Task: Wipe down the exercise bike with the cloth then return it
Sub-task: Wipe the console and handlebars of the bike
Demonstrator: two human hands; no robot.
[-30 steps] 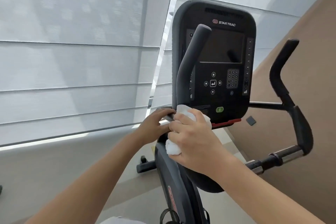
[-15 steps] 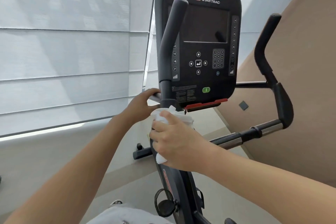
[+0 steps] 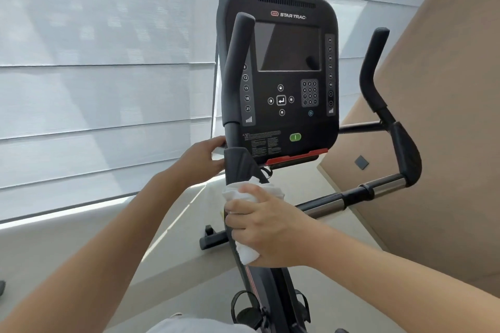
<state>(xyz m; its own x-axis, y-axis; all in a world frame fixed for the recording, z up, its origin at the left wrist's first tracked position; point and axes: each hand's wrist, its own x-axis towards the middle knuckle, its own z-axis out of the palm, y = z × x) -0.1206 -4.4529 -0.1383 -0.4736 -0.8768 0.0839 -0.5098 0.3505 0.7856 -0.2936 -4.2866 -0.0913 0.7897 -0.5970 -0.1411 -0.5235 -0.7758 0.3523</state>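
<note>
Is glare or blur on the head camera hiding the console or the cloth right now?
Head view: the console is sharp, its screen dark with soft reflections but no harsh glare; daylight through the blinds is diffuse, with a bright strip beneath them; the cloth in the right hand is slightly washed out; wide-angle distortion tilts the scene.
</note>
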